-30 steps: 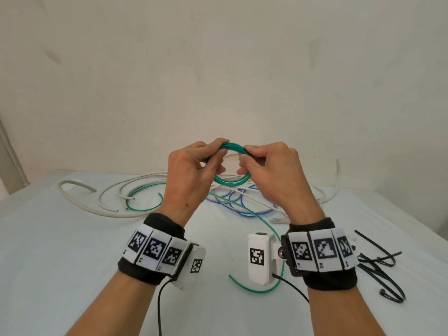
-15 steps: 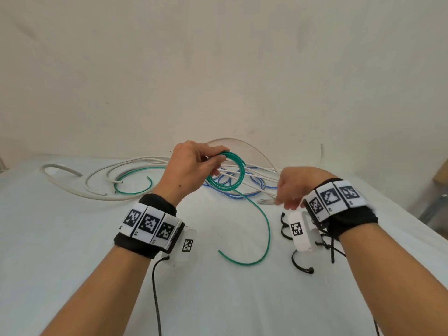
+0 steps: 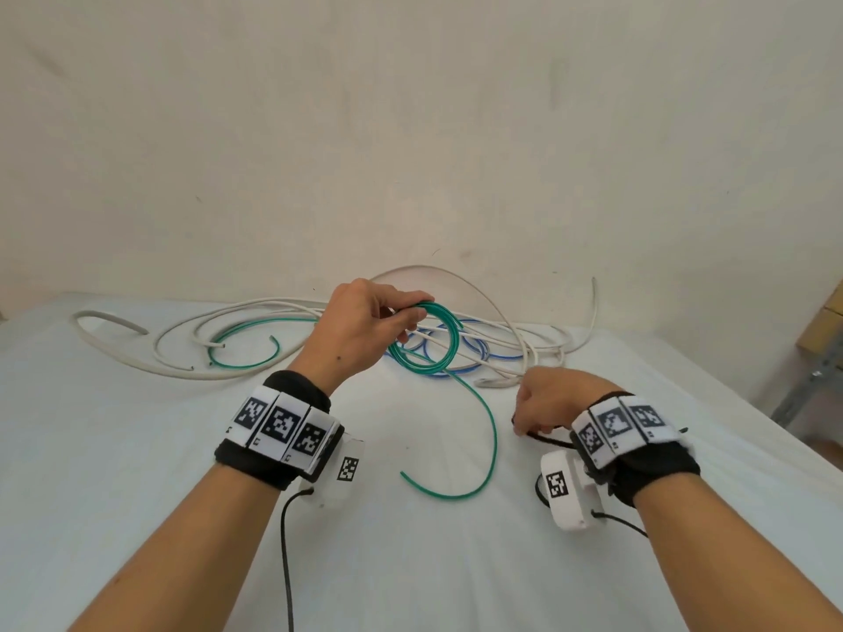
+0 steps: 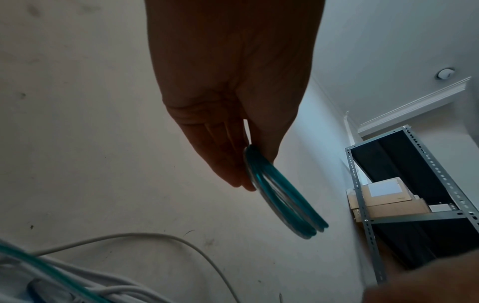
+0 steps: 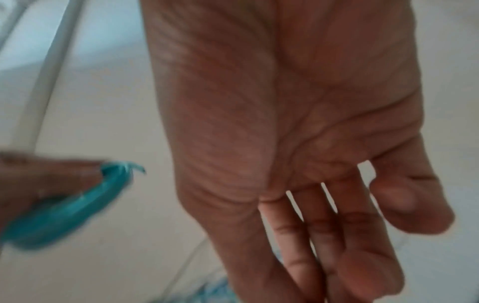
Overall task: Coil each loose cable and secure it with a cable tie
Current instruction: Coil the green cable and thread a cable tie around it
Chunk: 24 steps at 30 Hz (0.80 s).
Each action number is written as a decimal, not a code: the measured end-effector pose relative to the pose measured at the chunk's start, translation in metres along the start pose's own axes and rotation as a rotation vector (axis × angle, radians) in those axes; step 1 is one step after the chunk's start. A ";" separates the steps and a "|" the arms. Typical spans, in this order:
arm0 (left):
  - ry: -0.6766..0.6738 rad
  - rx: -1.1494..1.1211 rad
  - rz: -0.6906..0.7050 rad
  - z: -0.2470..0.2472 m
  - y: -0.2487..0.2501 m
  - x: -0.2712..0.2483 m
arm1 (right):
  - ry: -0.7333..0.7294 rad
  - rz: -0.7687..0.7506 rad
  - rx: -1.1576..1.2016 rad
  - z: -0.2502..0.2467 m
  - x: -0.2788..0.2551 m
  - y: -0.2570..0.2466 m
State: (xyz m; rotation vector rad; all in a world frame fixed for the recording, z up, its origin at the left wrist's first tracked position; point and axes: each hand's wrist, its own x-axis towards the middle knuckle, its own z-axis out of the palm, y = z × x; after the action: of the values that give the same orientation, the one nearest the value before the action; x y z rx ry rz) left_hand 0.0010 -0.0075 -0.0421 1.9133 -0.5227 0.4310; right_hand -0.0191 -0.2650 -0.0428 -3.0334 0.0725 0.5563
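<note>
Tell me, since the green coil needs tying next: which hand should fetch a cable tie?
Right. The right hand is down at the black cable ties on the table, while the left hand pinches the green coil.

2 hands: left hand (image 3: 365, 326), right hand (image 3: 554, 401). 2 green cables: coiled one (image 3: 422, 337), loose one (image 3: 241, 358). 1 blue cable (image 3: 474, 358). White cables (image 3: 137, 358): tangled, approx 3, count unclear. Black ties (image 3: 545, 437): count unclear.

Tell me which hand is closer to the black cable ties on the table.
Right. The right hand reaches down to the black cable ties; the left hand is raised farther left, holding the green coil.
</note>
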 end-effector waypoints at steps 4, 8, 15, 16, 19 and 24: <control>0.017 0.006 -0.017 0.000 -0.001 0.000 | 0.247 -0.099 0.439 -0.030 -0.011 0.003; 0.041 0.028 -0.044 0.000 -0.001 0.000 | 0.548 -0.265 0.978 -0.056 -0.039 -0.013; 0.109 0.067 -0.059 0.001 0.007 0.001 | 0.538 -0.512 1.315 -0.050 -0.059 -0.065; 0.113 0.072 -0.057 0.001 0.008 0.001 | 0.557 -0.503 1.305 -0.046 -0.054 -0.070; 0.144 0.049 -0.055 -0.002 0.012 0.000 | 0.567 -0.493 1.271 -0.033 -0.042 -0.078; 0.146 -0.078 -0.091 -0.007 0.014 -0.002 | 0.644 -0.502 1.046 -0.025 -0.036 -0.084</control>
State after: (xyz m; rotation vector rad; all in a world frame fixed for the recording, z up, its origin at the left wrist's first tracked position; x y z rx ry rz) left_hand -0.0087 -0.0059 -0.0295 1.8071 -0.3505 0.4800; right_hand -0.0390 -0.1814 -0.0026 -1.9533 -0.2732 -0.4044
